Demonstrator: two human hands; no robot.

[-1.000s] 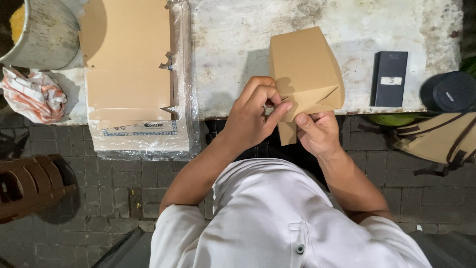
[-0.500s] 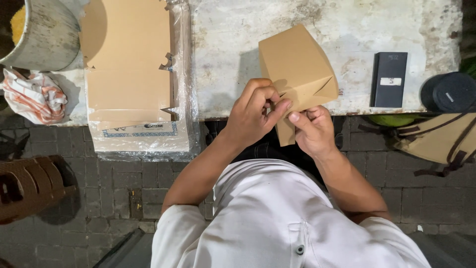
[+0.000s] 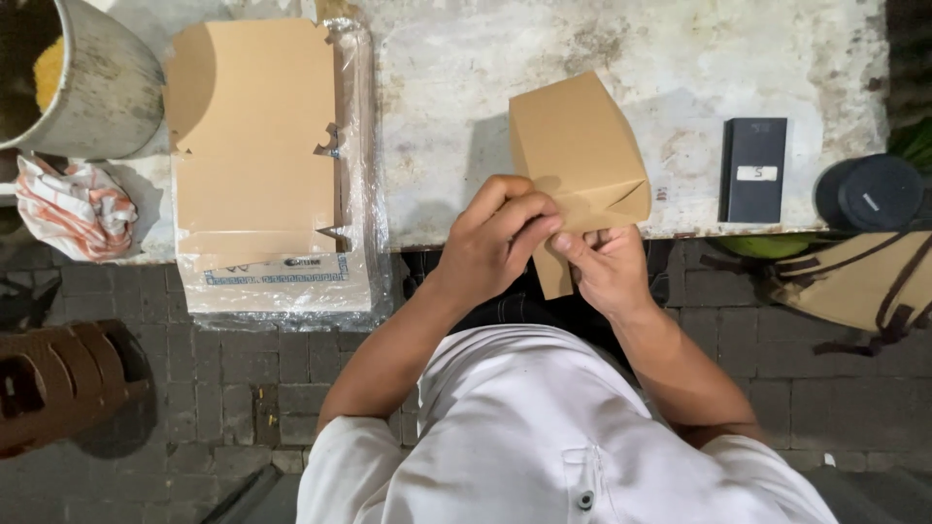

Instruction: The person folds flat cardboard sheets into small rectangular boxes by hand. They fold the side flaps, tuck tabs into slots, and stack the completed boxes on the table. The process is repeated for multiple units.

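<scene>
1. At the near edge of the worn white table, 2 hands work on a brown paper box.
2. The box is partly folded up. Its top end rests on the table and leans away from the person, and its bottom end sticks out over the table's near edge.
3. The left hand is curled tight and pinches a flap at the bottom of the box.
4. The right hand is just beside the left hand and touches it. Its fingers grip the same end of the box from below.
5. A thin brown flap of the box hangs down between the 2 hands, past the table's edge.
6. To the left of the box, well apart from it, lies a stack of flat brown sheets in a clear plastic wrap. The stack hangs a little over the table's near edge.
7. Farther left than the stack stands a big grey metal pot with something yellow inside it.
8. Below the pot lies a crumpled orange and white cloth.
9. To the right of the box lies a dark flat rectangle on the table.
10. Farther right, past the table's end, is a round black lid.
</scene>
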